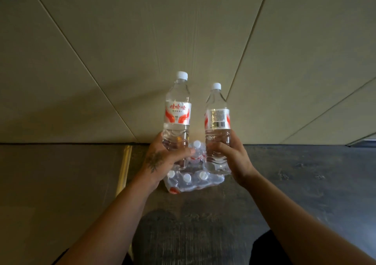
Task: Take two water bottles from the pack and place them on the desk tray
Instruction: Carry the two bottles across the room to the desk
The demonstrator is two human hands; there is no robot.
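Two clear water bottles with white caps and red-and-white labels are held upright in the air. My left hand [162,160] grips the lower part of the left bottle [177,110]. My right hand [234,159] grips the lower part of the right bottle [217,120], its barcode facing me. Below and between them, the shrink-wrapped pack [193,181] lies on the dark floor against the wall, with several capped bottles inside. No desk tray is in view.
A beige panelled wall [101,61] rises right behind the pack. The floor [305,183] is dark grey on the right, with a yellowish strip [125,167] and a lighter brown area on the left. My legs show at the bottom edge.
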